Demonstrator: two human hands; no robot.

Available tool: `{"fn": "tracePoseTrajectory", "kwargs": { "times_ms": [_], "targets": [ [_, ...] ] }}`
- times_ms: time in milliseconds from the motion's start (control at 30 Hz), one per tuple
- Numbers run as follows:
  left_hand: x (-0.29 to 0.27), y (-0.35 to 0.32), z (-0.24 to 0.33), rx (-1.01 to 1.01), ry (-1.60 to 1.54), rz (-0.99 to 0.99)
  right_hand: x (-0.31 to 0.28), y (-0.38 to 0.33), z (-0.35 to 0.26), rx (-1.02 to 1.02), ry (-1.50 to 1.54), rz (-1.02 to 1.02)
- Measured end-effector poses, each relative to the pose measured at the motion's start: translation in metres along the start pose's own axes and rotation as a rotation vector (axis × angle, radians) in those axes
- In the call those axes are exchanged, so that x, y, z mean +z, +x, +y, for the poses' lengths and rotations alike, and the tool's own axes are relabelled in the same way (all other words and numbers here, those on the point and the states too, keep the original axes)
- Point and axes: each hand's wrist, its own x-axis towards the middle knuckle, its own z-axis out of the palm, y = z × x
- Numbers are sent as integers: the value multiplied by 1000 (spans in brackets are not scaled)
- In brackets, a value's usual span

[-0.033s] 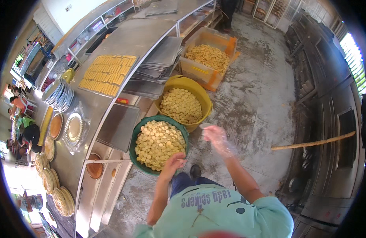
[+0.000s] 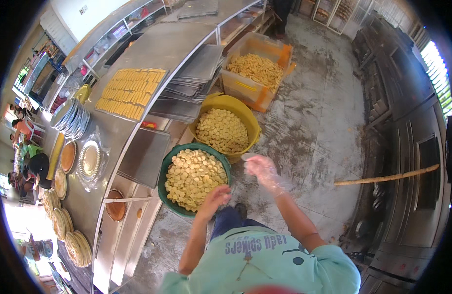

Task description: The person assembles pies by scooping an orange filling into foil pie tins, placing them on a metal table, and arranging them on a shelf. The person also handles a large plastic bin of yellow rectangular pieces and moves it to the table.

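Below me a green tub (image 2: 164, 193) holds a heap of small round pale-yellow biscuits (image 2: 194, 171). Over the tub's right rim is my left hand (image 2: 217, 197), bare, its fingers loosely bent and apart with nothing seen in them. My right hand (image 2: 262, 169), in a clear plastic glove, hovers right of the tub above the floor. Its fingers are drawn together at a pale, flat, rounded piece (image 2: 248, 157); whether this is a thing or loose glove tip I cannot make out. Touching the green tub, a yellow tub (image 2: 254, 128) contains more round biscuits (image 2: 221, 130).
Beyond stands a clear taped bin (image 2: 245, 85) of finger-shaped pieces. Left runs a metal table (image 2: 123, 132) with a tray of yellow strips (image 2: 130, 93), stacked pans (image 2: 71, 117) and pies (image 2: 78, 249); baking trays (image 2: 187, 83) are underneath. Dark ovens (image 2: 407, 147) and a wooden pole (image 2: 387, 175) are right.
My right hand has shifted slightly left toward the tubs. The left hand has risen a little, and the view has moved slightly.
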Motion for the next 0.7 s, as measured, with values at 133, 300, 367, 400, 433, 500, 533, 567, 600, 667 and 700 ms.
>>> {"fn": "tracePoseTrajectory", "kwargs": {
  "times_ms": [133, 300, 367, 400, 433, 500, 533, 567, 600, 667, 700],
  "targets": [
    [27, 90, 33, -32, 92, -120, -36, 29, -26, -286, -685, 47],
    [60, 191, 63, -89, 115, -138, -141, 81, -57, -119, -264, 233],
    [73, 237, 76, -90, 127, -153, -192, 107, -66, -45, -183, 312],
    [83, 263, 86, -127, 129, -149, -219, 126, -72, -63, -186, 332],
    [92, 295, 99, -106, 137, -155, -244, 144, -76, -79, -191, 350],
    [114, 336, 114, -125, 134, -149, -284, 157, -73, -30, -261, 398],
    [125, 359, 126, -57, 47, -175, -307, 175, -76, -22, -338, 420],
    [136, 383, 139, -42, 62, -183, -327, 191, -79, -14, -416, 442],
    [147, 404, 149, -36, 72, -188, -344, 199, -82, -5, -413, 438],
    [168, 446, 169, -9, 102, -203, -375, 212, -91, 13, -398, 438],
    [177, 468, 177, 10, 121, -214, -388, 219, -97, 43, -374, 448]
  ]
}}
